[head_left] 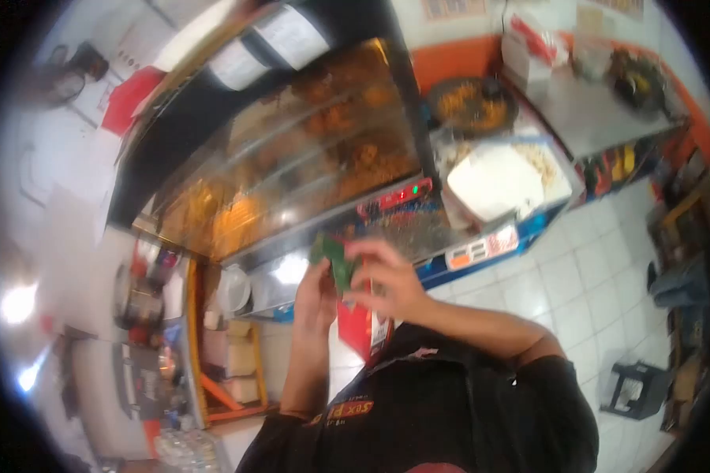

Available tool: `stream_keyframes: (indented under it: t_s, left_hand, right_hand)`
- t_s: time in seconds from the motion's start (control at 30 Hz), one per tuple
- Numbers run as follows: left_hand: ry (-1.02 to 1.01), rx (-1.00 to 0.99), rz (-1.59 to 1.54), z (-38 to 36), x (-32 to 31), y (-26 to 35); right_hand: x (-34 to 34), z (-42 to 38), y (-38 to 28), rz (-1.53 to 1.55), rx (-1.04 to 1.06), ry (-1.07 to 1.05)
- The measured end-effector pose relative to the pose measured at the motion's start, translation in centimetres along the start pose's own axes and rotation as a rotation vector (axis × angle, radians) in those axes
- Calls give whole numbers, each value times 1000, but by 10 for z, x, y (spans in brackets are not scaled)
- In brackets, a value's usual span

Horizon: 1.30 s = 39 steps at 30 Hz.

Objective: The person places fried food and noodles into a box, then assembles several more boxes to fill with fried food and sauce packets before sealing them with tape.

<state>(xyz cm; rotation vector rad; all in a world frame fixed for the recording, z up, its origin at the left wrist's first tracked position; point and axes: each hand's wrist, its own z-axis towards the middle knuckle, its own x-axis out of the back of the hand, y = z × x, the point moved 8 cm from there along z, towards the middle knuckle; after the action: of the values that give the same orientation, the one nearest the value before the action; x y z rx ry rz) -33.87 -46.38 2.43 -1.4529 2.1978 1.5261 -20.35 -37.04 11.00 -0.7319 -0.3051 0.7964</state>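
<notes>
A small green, folded, leaf-like piece [338, 265] is held in front of my chest, over the front edge of the glass food case. My left hand [315, 290] grips its left side, with the fingers pointing up. On the other side, my right hand [390, 277] has its fingers curled around the right edge of the piece. Blur hides what exactly the green piece is. Below the hands, a red box [355, 327] stands close to my shirt.
Ahead is a lit glass case [292, 158] with trays of food. To its right are a dark pan of food [473, 106], a white board [497, 183] and a metal counter [607, 118]. A black crate [637, 390] sits on the tiled floor. Shelving [233, 363] stands at left.
</notes>
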Motion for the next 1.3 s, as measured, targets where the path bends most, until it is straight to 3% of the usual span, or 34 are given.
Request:
stream_keyframes:
  t_s: [0.07, 0.17, 0.27, 0.3, 0.4, 0.5, 0.63, 0.7, 0.73, 0.77, 0.83, 0.87, 0.9, 0.97, 1.03, 1.07, 1.13, 1.17, 1.2, 1.27, 1.3]
  left_hand:
    - [-53, -440, 149, -9, -18, 20]
    - [69, -562, 316, -23, -23, 13]
    - [144, -624, 297, -21, -29, 21]
    - [159, -653, 251, -17, -26, 23]
    - [102, -595, 262, -12, -30, 13]
    - [46, -512, 226, -11, -45, 0]
    - [102, -336, 145, 1, -4, -3]
    - [207, -547, 1144, -4, 6, 20]
    - [429, -938, 1604, -20, -7, 37]
    - [434, -947, 1590, -16, -5, 41]
    - [161, -977, 1926, 5, -16, 30]
    - [12, -785, 1729, 30, 17, 27]
    - [19, -797, 1717, 39, 35, 31]
    - [43, -911, 1465, 48, 68, 48]
    - [445, -786, 1598, 72, 160, 60]
    - [450, -805, 1589, 85, 203, 60]
    - [442, -248, 1220, 124, 297, 39]
    - [440, -258, 1211, 124, 284, 34]
    - [499, -331, 949, 117, 264, 26]
    - [648, -418, 603, 119, 251, 11]
    - [635, -419, 599, 125, 241, 3]
  right_hand:
    - [10, 7, 4, 29, 7, 97]
    - [22, 3, 12, 68, 41, 192]
    - [17, -5, 18, -61, 17, -131]
    - [19, -7, 19, -51, 23, -128]
    - [15, -12, 30, -51, -68, -189]
    - [18, -11, 42, 51, -46, -32]
    - [16, -20, 58, -136, -98, 89]
    - [16, -40, 98, 12, -383, 184]
    - [14, -51, 112, 29, -385, 193]
    - [6, -60, 122, 22, -377, 182]
    - [-24, -87, 154, 493, -711, 111]
    - [-30, -90, 151, 455, -806, 30]
    - [-33, -95, 154, 445, -800, 19]
    - [-1, -112, 180, 208, -832, 388]
    - [66, -125, 188, -160, -855, 800]
    - [101, -134, 197, -315, -848, 911]
    - [167, -147, 208, -481, -835, 1134]
    - [191, -148, 210, -493, -832, 1247]
    - [207, -138, 207, -498, -823, 1244]
    - [234, -139, 192, -526, -1122, 1318]
    - [242, -140, 192, -533, -1111, 1326]
